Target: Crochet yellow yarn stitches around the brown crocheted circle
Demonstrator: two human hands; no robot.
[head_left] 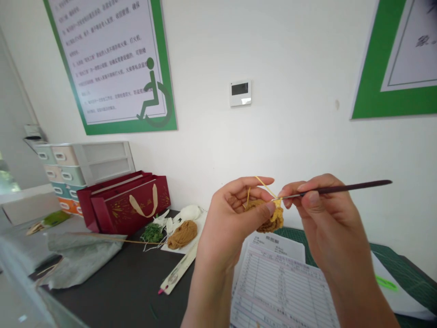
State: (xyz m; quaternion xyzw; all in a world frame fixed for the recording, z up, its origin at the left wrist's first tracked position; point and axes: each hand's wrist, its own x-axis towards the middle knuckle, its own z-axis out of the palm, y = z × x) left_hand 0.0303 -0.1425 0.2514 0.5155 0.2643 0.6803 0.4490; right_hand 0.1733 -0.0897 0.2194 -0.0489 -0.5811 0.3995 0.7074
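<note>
My left hand (232, 214) is raised above the table and pinches a small mustard-brown crocheted piece (271, 221) between thumb and fingers. A yellow yarn strand (264, 183) runs over its forefinger. My right hand (319, 205) grips a dark crochet hook (344, 187), whose metal tip meets the crocheted piece. Both hands are closed, close together, in front of the white wall.
Printed paper sheets (283, 287) lie on a green cutting mat (403, 269) below my hands. On the dark table (116, 291) are a brown yarn bundle (182, 233), green scraps (152, 233), a long packet (179, 269), a grey bag (80, 259), red gift bags (126, 202) and pastel drawers (64, 175).
</note>
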